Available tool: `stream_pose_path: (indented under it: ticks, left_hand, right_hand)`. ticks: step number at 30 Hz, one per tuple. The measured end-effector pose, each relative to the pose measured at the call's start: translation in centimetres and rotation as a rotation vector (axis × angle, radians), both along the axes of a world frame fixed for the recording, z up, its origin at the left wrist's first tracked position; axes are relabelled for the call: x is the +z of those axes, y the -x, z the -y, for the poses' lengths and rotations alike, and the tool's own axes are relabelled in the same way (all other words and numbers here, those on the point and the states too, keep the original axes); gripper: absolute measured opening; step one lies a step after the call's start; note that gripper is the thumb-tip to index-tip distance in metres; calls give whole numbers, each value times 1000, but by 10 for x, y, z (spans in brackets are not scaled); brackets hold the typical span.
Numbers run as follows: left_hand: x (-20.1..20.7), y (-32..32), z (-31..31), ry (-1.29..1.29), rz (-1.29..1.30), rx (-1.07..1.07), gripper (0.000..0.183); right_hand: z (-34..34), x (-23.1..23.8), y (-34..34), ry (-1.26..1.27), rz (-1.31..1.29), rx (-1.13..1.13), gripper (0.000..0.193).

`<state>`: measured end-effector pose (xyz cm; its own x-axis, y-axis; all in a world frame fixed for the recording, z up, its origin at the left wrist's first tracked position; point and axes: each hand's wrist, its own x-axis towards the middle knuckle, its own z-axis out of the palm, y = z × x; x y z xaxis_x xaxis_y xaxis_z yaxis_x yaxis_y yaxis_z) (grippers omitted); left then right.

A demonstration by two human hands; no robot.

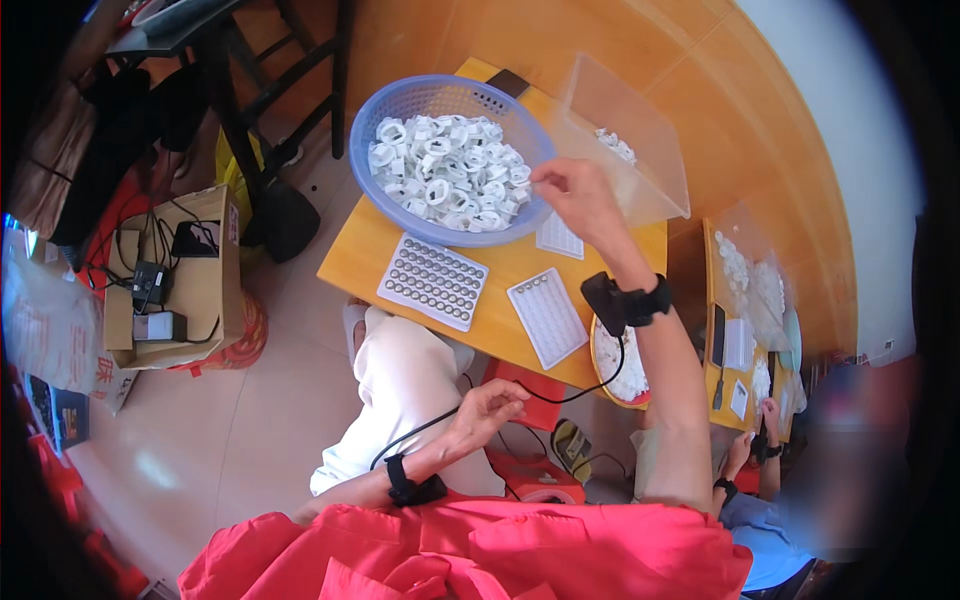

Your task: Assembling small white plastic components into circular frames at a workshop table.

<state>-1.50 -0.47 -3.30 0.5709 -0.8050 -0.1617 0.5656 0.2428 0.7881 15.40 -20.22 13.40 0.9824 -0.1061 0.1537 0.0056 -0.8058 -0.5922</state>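
A blue-violet plastic basket (365, 190) holds a heap of small white ring-shaped plastic parts (445, 170) on the wooden table (355, 250). My right hand (582, 200) is at the basket's right rim, thumb and fingers pinched together; whatever is between the fingertips is too small to make out. Below the table edge, over my lap, my left hand (487, 412) has its fingers curled inward, and its grip is hidden. A white tray (432, 282) full of round silver pieces lies in front of the basket. Right of it, another white tray (550, 325) has a few pieces along its far end.
A clear plastic bin (640, 180) with some white parts stands at the back right, beside a partly covered white tray (560, 238). A round container (622, 370) of white parts sits by the table's right edge. Cables run from my wristbands. A co-worker's hands (742, 455) are at the right.
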Motion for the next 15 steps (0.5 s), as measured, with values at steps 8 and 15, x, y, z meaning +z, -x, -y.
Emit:
stream_pose_path:
  ticks: [8,15]
  left_hand:
    - [6,-3,-2,-31,45,-49,16]
    - [8,-5,-3,-39,54,-83,15]
  right_hand:
    - [-15,-43,-44,509,12,296,30]
    - [-12,-43,-55,463,-217,297,34]
